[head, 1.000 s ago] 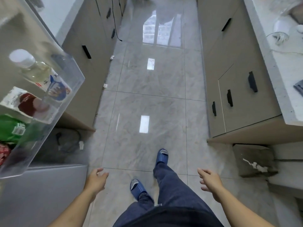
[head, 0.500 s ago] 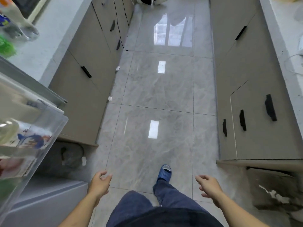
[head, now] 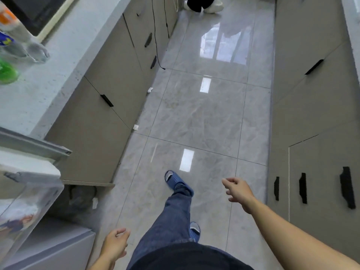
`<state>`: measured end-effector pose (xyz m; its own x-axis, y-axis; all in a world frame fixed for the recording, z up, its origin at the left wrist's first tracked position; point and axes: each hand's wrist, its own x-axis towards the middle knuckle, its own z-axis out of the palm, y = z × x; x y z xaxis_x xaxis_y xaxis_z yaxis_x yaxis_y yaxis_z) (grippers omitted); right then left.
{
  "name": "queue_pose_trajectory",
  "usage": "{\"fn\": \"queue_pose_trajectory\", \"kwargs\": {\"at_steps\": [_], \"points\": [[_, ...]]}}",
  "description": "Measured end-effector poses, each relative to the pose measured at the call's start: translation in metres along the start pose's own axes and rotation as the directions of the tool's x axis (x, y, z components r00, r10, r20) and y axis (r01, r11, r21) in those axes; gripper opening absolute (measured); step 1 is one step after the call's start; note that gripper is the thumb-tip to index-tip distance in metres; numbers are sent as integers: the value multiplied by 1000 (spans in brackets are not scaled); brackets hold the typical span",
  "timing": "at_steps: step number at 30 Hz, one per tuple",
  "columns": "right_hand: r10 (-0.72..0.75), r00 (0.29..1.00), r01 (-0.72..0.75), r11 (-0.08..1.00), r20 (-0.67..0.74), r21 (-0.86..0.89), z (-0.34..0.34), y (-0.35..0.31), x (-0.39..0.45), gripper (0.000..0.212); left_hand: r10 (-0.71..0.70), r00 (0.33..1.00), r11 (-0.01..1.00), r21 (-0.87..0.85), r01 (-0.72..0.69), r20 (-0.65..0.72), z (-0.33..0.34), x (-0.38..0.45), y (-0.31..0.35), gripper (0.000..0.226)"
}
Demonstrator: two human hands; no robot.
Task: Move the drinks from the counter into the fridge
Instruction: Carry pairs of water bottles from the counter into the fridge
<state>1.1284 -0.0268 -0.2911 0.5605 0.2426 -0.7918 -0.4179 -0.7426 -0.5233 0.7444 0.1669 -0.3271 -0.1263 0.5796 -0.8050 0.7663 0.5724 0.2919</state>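
Drinks stand at the far left on the pale counter (head: 58, 61): a clear bottle with an orange label (head: 17, 30), a clear bottle with a blue label (head: 11, 47) and a green bottle (head: 6, 72). The open fridge door's clear shelf (head: 29, 203) is at lower left, with blurred drinks behind its plastic. My left hand (head: 116, 243) hangs low beside my leg, fingers loosely curled, holding nothing. My right hand (head: 238, 189) is stretched forward over the floor, fingers apart, empty. Both hands are well away from the bottles.
A narrow tiled floor (head: 204, 114) runs between grey cabinets on the left (head: 101, 114) and right (head: 311, 123). Another person's feet (head: 202, 4) stand at the far end. A black cable (head: 155, 45) hangs down the left cabinets. A black appliance (head: 35, 12) sits behind the bottles.
I have stepped forward and the view has turned left and up. The counter bottles have come into view, the fridge door shelf has slid to the lower left, and my right hand has swung forward.
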Motion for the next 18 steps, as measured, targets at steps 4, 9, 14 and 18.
{"fn": "queue_pose_trajectory", "kwargs": {"at_steps": [4,9,14,18], "points": [[7,1000,-7,999,-8,-41,-6,-39,33,26,-70,998,997,-30,70,0,14,20,50,22],[69,998,-70,988,-15,-134,-21,-82,58,23,-56,998,997,-45,57,36,14,43,145,17],[75,997,-77,968,-19,-237,-29,-136,95,21,157,985,976,-167,-142,77,9,76,262,10],[76,997,-73,941,-4,-331,-28,-188,122,20,239,971,925,-312,-218,31,1,89,330,10]]}}
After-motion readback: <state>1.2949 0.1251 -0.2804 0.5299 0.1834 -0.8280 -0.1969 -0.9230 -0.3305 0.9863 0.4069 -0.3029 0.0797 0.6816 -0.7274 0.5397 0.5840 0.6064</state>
